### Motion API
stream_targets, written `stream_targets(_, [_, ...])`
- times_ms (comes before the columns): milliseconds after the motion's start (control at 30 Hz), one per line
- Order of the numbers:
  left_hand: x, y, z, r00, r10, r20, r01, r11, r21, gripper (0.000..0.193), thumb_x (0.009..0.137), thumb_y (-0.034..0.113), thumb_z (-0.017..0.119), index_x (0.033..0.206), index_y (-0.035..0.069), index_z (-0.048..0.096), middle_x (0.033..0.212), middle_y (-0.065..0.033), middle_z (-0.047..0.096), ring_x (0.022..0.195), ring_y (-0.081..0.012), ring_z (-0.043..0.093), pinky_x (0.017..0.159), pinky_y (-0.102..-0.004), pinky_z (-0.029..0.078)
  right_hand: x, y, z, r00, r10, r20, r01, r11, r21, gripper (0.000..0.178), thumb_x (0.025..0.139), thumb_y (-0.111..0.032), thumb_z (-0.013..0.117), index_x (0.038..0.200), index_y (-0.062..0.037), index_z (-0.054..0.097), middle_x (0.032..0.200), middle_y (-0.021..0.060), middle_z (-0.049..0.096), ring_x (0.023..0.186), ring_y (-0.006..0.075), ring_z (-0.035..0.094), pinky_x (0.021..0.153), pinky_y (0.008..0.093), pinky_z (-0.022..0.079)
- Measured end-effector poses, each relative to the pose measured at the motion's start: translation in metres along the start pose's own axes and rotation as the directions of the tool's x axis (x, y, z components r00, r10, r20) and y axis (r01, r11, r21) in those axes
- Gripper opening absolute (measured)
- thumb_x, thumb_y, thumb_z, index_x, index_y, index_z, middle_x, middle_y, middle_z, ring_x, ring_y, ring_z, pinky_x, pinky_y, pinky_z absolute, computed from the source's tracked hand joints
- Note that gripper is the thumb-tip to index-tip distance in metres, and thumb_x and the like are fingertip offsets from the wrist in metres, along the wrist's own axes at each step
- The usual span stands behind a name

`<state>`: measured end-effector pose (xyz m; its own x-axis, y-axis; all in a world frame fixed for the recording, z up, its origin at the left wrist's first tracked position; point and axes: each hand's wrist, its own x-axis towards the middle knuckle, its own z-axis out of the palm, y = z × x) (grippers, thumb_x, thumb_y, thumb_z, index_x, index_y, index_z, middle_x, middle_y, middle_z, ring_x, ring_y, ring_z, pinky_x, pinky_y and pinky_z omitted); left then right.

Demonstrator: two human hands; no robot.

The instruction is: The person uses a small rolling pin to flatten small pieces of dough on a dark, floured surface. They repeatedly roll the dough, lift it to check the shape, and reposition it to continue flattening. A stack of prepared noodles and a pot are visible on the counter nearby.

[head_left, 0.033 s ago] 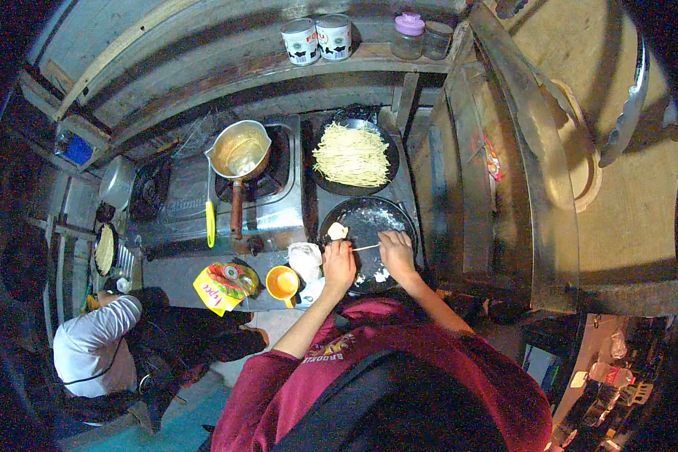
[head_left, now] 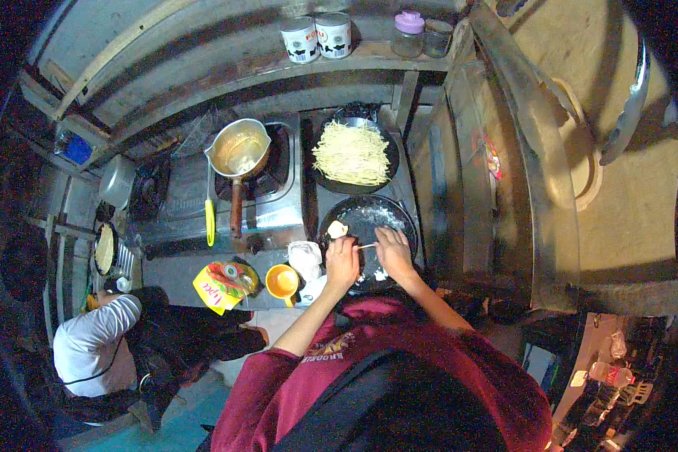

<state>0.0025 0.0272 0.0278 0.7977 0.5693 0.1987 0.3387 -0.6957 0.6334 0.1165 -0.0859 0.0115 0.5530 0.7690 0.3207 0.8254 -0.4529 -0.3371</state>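
Both hands are over the dark round tray [head_left: 384, 218] at the front of the counter: the left hand [head_left: 342, 260] is pinched shut around a small pale lump of dough [head_left: 337, 228] held just above the tray's floury surface, probably so crumbs land there. The right hand [head_left: 393, 252] is closed on a thin stick [head_left: 367, 245] pointing at the lump, handy for poking it. Just behind sits a plate of pale shredded strips [head_left: 352, 153], and an orange cup [head_left: 282, 280] is near the left wrist.
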Motion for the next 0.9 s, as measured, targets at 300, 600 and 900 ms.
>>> stream_targets(300, [-0.026,-0.013,0.019,0.82,0.045,0.571,-0.151,0.979,0.14,0.1,0.077,0.068,0.035,0.138,-0.005,0.003,0.144,-0.0244,0.004,0.134,-0.0364,0.004,0.106,-0.0504,0.008,-0.029,-0.011,0.004,0.846,-0.129,0.518,0.129,0.991,0.037,0.084,0.072,-0.048,0.056,0.136,-0.004,0.025,0.143,0.0247,0.007,0.131,0.0459,0.01,0.101,0.0608,0.011])
stream_targets(600, [-0.035,-0.012,0.013,0.796,-0.079,0.6,-0.178,0.917,0.357,0.11,0.068,0.078,0.034,0.139,-0.003,0.007,0.145,-0.0224,0.005,0.135,-0.0324,0.005,0.106,-0.0506,0.006,-0.024,-0.017,-0.018,0.78,-0.076,0.621,0.091,0.996,0.008,0.089,0.07,-0.037,0.066,0.141,-0.0177,0.016,0.144,0.025,0.0,0.129,0.0511,0.001,0.1,0.0637,0.008])
stream_targets(900, [-0.028,-0.028,0.028,0.912,0.011,0.41,-0.176,0.914,0.365,0.107,0.07,0.075,0.036,0.138,-0.003,0.01,0.144,-0.0227,0.007,0.135,-0.0329,0.009,0.105,-0.0513,0.009,-0.015,-0.001,0.001,0.888,-0.038,0.458,0.075,0.995,-0.063,0.095,0.067,-0.048,0.066,0.141,-0.0193,0.014,0.143,0.0259,0.0,0.131,0.0465,0.005,0.101,0.0615,0.01])
